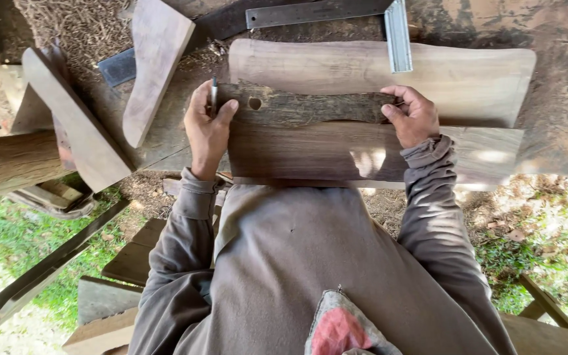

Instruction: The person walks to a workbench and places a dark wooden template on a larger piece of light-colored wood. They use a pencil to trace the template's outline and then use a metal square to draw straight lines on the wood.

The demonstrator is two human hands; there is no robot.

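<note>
My left hand grips the left end of a dark, rough curved wood template with a small hole near that end, and a pen is pinched between its fingers. My right hand holds the template's right end. The template lies across a brown plank in front of me. A paler, wider shaped board lies just beyond, partly under the template.
A metal square lies at the far edge of the bench. Two curved wooden pieces lean at the left. Sawdust and shavings cover the bench top. Below are wooden slats, a beam and grass.
</note>
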